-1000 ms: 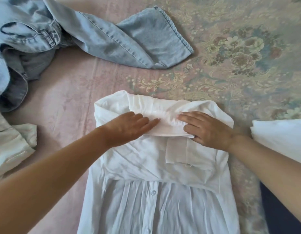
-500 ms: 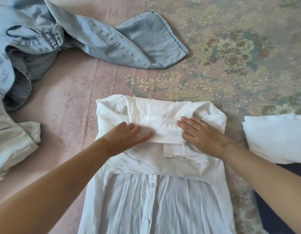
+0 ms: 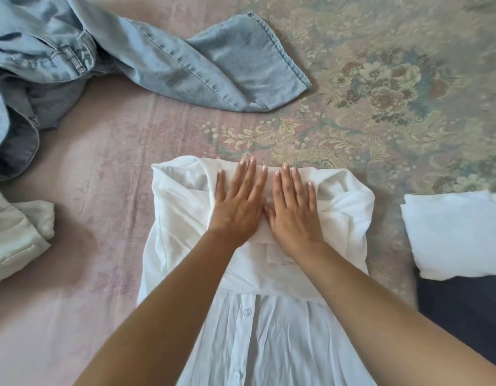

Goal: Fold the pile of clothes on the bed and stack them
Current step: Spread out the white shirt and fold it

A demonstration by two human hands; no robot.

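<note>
Hands are lying flat, side by side, on the far folded end of the white shirt (image 3: 269, 316), which is spread on the bed (image 3: 102, 168) in the middle of the head view. The left hand (image 3: 238, 201) and right hand (image 3: 294, 210) are both pressing down with straight fingers spread, gripping nothing; their fingertips are reaching the far fold. The buttoned, pleated part of the shirt is running toward the near edge, not yet folded.

Judging by this, the person is smoothing the first fold. The next move probably calls for taking the far fold and bringing it over toward the near end, keeping the side edges even, since the thin fabric is bunching at the right corner.

Jeans (image 3: 130, 51) are lying crumpled far left, one leg stretching toward the middle. A pale garment (image 3: 16, 240) is lying at the left edge. A folded white piece (image 3: 452, 235) is sitting to the right on something dark (image 3: 464, 316), likely the stack. Nothing is blocking the shirt.
</note>
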